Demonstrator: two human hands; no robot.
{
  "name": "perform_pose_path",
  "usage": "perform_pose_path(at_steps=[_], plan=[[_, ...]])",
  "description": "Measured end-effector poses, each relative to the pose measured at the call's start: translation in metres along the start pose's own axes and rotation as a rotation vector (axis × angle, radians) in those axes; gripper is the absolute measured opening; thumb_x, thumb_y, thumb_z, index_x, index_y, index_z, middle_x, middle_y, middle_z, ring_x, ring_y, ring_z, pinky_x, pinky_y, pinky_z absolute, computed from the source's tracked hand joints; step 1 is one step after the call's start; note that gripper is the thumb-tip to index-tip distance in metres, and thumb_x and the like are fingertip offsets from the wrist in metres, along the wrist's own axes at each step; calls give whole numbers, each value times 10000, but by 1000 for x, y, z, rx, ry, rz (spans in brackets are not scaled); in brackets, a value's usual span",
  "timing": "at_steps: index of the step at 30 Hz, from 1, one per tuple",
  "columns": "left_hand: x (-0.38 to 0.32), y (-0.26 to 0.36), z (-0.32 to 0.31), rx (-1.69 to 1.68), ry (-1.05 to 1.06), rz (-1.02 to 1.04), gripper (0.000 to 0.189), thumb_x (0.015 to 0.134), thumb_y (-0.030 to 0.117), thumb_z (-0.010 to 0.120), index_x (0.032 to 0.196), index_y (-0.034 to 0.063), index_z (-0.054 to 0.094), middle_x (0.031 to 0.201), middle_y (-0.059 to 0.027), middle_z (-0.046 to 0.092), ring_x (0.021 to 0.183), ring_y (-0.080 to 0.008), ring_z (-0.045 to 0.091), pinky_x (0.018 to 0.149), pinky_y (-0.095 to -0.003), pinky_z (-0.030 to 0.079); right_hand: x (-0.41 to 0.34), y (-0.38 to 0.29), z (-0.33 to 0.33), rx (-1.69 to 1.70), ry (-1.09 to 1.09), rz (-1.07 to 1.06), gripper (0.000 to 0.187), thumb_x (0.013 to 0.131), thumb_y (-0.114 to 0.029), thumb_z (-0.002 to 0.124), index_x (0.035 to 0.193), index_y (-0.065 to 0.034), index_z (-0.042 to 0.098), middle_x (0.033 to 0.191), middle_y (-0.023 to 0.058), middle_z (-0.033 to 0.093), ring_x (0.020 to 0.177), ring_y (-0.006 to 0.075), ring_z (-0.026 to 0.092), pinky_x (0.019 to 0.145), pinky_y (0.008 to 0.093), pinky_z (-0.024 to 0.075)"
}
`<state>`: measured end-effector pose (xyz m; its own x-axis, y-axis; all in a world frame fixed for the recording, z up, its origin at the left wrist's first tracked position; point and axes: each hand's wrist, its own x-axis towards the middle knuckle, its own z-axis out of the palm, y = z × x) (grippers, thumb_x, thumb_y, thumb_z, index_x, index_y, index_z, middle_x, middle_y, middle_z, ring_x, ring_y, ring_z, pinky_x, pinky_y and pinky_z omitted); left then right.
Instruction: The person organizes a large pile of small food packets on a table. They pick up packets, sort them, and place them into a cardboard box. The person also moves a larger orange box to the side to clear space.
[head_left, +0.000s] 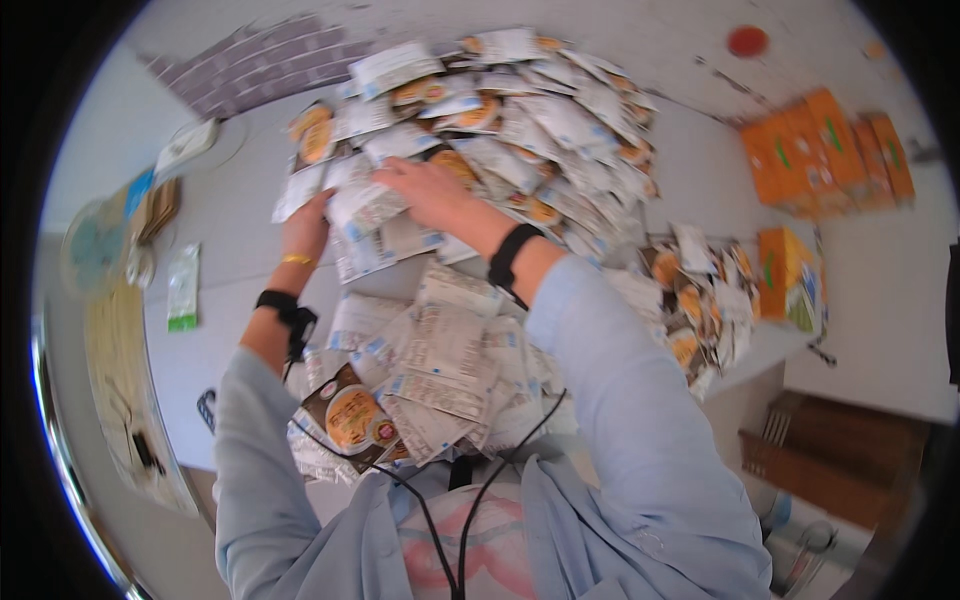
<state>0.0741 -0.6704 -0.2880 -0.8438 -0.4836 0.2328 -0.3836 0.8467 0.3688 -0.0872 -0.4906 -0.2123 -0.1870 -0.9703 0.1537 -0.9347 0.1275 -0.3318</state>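
Note:
White printed sachets (457, 330) lie in a loose heap in front of my body, and a larger pile of them (555, 120) covers the far side of the table. Between my hands is a small bunch of sachets (367, 206) at the near left of that pile. My left hand (306, 225) grips their left edge, its fingers partly hidden. From the right, my right hand (427, 191) holds the same bunch, fingers over the top and thumb out of sight. A brown-faced sachet with an orange picture (352, 420) lies face up close to my body.
More sachets (697, 292) are heaped at the table's right, beside an orange carton (784, 274). Several orange boxes (802, 150) stand farther back. At left lie a green-and-white packet (184, 289), a power strip (187, 144) and brown packets (156, 210). Black cables (420, 495) hang before my chest.

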Motion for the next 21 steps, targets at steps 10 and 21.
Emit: perform_pose_path(at_steps=[10, 21], plan=[[-63, 132, -134, -140, -161, 209, 301, 738, 21, 584, 1028, 94, 612, 907, -128, 650, 783, -314, 623, 663, -361, 507, -118, -38, -104, 193, 45, -50, 519, 677, 1, 609, 1153, -191, 530, 1201, 4, 543, 975, 259, 592, 790, 341, 508], [-173, 268, -72, -209, -512, 758, 465, 717, 157, 653, 1160, 101, 524, 1256, -104, 492, 1112, -281, 497, 917, -364, 428, -360, -57, -112, -218, -427, 246, 668, 742, 60, 489, 1328, -246, 385, 1465, 36, 203, 1297, 310, 299, 1048, 482, 255]])
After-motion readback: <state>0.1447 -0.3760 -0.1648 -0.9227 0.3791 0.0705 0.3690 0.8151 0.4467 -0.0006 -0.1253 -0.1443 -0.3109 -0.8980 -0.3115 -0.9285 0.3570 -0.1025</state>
